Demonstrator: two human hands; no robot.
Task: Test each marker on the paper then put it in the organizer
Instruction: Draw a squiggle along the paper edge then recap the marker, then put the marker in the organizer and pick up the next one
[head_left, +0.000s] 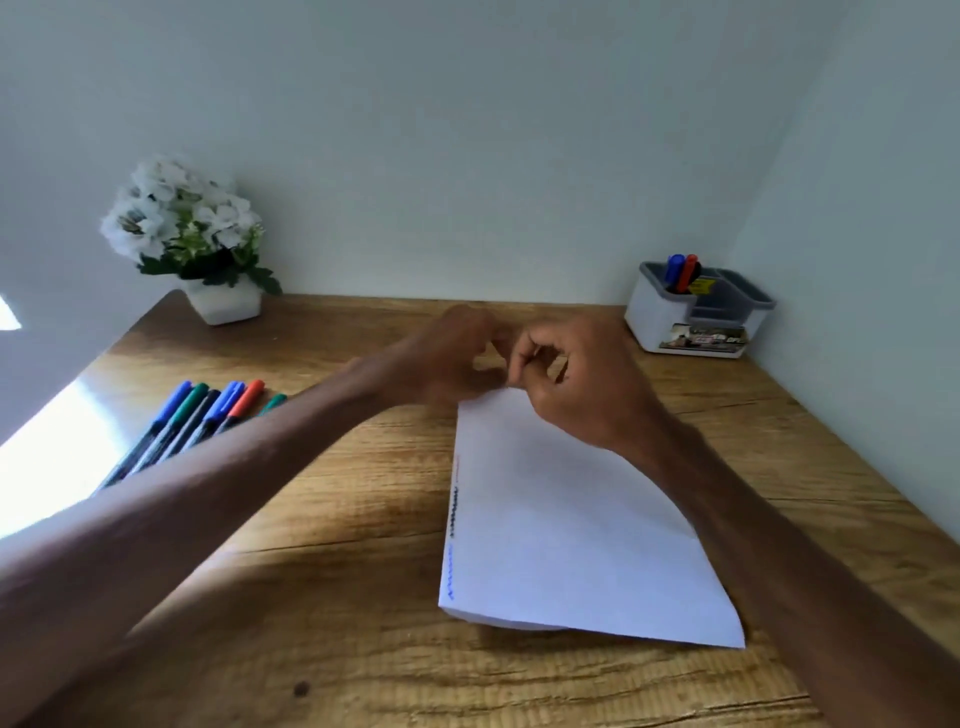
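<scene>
1. Frustratingly, left hand (448, 357) and right hand (569, 375) meet blurred over the paper (571, 525), fingers curled; I cannot tell whether they grip anything.
2. My left forearm covers part of the loose markers (208, 415) on the desk (337, 649).
3. Organizer (658, 318) sits far right.

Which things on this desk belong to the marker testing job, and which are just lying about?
Job: loose coloured markers, white paper sheet, grey-and-white plastic organizer.
Lying about: white flowers in a white pot.
</scene>
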